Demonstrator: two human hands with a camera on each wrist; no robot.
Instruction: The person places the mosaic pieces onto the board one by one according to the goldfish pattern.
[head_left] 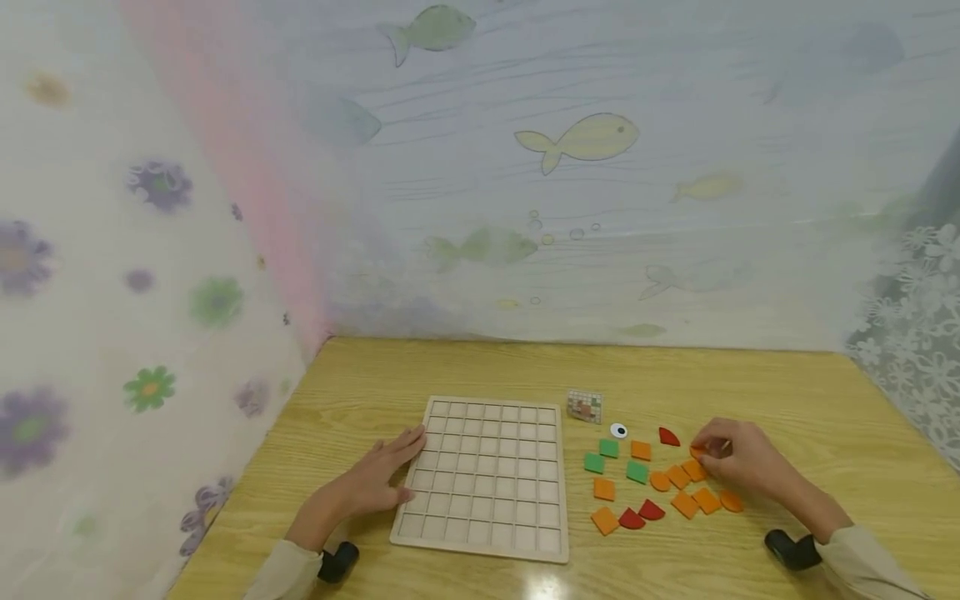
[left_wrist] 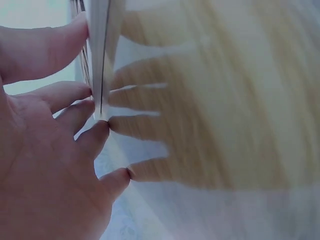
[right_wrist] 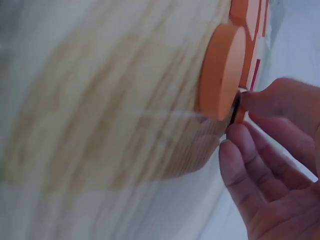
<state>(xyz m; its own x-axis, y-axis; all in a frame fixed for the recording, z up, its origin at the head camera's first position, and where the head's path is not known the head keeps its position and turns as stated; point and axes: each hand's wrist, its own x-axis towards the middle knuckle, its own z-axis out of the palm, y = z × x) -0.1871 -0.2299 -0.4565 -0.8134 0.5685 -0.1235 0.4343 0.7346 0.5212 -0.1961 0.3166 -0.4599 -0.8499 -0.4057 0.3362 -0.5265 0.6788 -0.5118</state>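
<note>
A pale wooden grid board (head_left: pixel 487 477) lies flat on the table. My left hand (head_left: pixel 369 481) rests against its left edge, fingers spread and fairly straight. In the left wrist view, the thumb and fingertips touch the board's side (left_wrist: pixel 101 55) and the tabletop. Over to the right, my right hand (head_left: pixel 750 460) pinches a small orange piece (right_wrist: pixel 241 117) between thumb and fingers, low at the table; its full shape is hidden. Close by lie orange squares (head_left: pixel 706 500), an orange round piece (head_left: pixel 661 481) and another rounded orange piece (head_left: pixel 731 500).
Between board and right hand are green squares (head_left: pixel 637 472), red quarter-round pieces (head_left: pixel 632 519), more orange squares (head_left: pixel 604 521) and a white eye piece (head_left: pixel 618 431). A small patterned grid card (head_left: pixel 585 406) is behind them. A fish-patterned curtain (head_left: pixel 600 250) borders the table's back edge.
</note>
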